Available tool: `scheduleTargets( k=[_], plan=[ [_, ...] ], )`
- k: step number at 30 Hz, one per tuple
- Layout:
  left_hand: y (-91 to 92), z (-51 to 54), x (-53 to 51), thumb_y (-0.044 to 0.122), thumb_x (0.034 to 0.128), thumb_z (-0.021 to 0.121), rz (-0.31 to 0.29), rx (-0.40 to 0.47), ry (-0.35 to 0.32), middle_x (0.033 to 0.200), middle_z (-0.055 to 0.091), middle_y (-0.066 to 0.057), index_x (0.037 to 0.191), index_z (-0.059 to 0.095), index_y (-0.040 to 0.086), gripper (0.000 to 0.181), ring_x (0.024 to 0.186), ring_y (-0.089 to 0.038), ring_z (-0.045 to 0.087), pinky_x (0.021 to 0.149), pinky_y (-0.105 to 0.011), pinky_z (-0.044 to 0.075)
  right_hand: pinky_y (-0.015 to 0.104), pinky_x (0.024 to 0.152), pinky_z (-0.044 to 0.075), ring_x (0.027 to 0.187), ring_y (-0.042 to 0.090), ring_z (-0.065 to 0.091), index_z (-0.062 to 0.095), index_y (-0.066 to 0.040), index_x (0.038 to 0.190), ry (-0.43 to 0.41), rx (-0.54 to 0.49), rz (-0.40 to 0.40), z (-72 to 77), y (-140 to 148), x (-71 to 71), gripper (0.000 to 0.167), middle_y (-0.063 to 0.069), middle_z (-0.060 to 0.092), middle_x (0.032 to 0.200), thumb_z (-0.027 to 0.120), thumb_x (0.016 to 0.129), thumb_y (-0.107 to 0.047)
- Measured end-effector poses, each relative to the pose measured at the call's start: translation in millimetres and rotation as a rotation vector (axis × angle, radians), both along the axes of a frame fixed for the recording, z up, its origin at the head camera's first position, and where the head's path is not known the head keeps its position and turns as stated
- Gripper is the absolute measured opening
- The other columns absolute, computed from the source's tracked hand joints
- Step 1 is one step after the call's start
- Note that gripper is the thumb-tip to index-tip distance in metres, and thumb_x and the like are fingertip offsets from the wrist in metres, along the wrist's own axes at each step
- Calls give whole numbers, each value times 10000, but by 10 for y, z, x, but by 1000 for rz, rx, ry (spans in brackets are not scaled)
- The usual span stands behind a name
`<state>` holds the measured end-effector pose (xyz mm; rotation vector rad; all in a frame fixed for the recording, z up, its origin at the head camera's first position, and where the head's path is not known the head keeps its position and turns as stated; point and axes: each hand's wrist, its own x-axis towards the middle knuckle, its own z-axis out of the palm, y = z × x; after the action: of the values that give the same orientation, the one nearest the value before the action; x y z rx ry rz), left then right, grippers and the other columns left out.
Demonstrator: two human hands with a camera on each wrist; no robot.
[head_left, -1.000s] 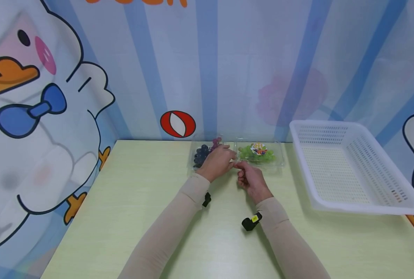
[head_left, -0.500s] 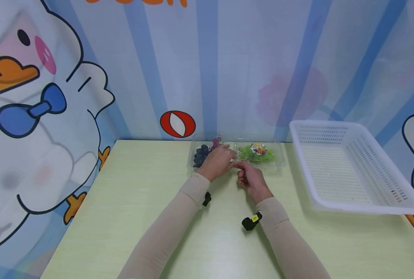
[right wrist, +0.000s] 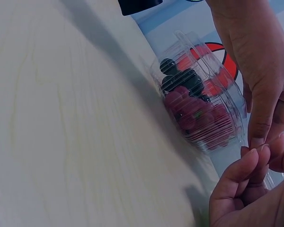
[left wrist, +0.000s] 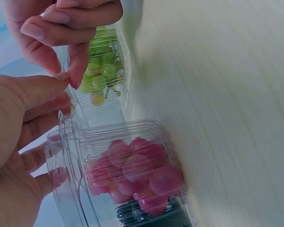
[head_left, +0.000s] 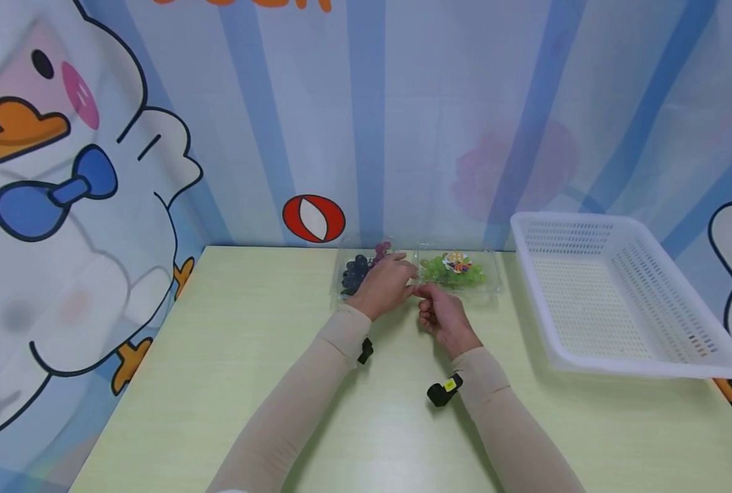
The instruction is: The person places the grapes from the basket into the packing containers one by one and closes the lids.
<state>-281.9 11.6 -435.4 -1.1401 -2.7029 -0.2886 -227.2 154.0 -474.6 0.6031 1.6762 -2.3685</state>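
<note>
Two clear plastic grape boxes stand side by side at the table's back edge in the head view. The left grape box (left wrist: 132, 165) contains dark and red grapes (right wrist: 196, 113); the right grape box (head_left: 491, 284) contains green grapes (left wrist: 102, 71) and bears a colourful sticker (head_left: 457, 263). My left hand (head_left: 387, 284) reaches over the left box, fingers behind its clear rim, thumb in front. My right hand (head_left: 447, 317) has curled fingers and pinches at the boxes' adjoining edges. Both hands' fingertips meet there, partly hiding the plastic between them.
A white perforated plastic basket (head_left: 553, 329) stands at the right of the pale wooden table (head_left: 267, 329). Behind the table hangs a printed cloth backdrop (head_left: 415, 123) with blue stripes and cartoon ducks. A black camera (head_left: 444, 390) is strapped at the right wrist.
Both hands and the grape boxes stay almost in place. The head view shifts very slightly.
</note>
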Motion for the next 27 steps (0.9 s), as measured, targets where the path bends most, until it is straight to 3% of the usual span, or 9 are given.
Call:
scheduleTargets(
  k=[9, 12, 17, 21, 27],
  plan=[
    [-16, -16, -4, 179, 947, 741, 7, -5, 0, 1113, 758, -48, 1080, 767, 80, 168, 1276, -263, 605, 1186, -365, 346, 192, 498, 444, 489, 39, 484, 736, -118, 871, 0, 2, 14, 13, 5, -17, 168, -79, 551, 566, 632, 958, -217],
    [-21, -24, -10, 189, 951, 736, 15, -11, -5, 1143, 749, -51, 1105, 759, 84, 188, 1294, -264, 592, 1186, -362, 346, 186, 503, 439, 498, 37, 482, 717, -89, 944, 3, -1, 38, 26, 10, -14, 184, -76, 556, 582, 610, 980, -233],
    [-46, -29, -21, 248, 969, 718, 56, -28, -10, 1226, 718, -42, 1173, 739, 108, 249, 1346, -269, 541, 1193, -360, 333, 183, 524, 426, 525, 39, 488, 643, -9, 1147, -17, 12, 130, 81, 42, 2, 352, -68, 580, 629, 552, 1028, -328],
    [-77, -18, -13, 306, 990, 684, 84, -37, 0, 1267, 699, -30, 1229, 719, 127, 301, 1351, -254, 526, 1183, -362, 345, 191, 531, 430, 544, 43, 496, 619, 8, 1173, -20, 40, 208, 116, 81, 21, 384, -59, 597, 659, 530, 1037, -340],
    [-162, 5, 7, 326, 1025, 624, 94, 0, -30, 1281, 686, -48, 1281, 691, 94, 352, 1279, -216, 575, 1121, -370, 421, 201, 578, 470, 597, 40, 527, 600, 51, 1259, 10, 222, 352, 191, 135, 76, 420, -43, 625, 755, 493, 1049, -297]
  ],
)
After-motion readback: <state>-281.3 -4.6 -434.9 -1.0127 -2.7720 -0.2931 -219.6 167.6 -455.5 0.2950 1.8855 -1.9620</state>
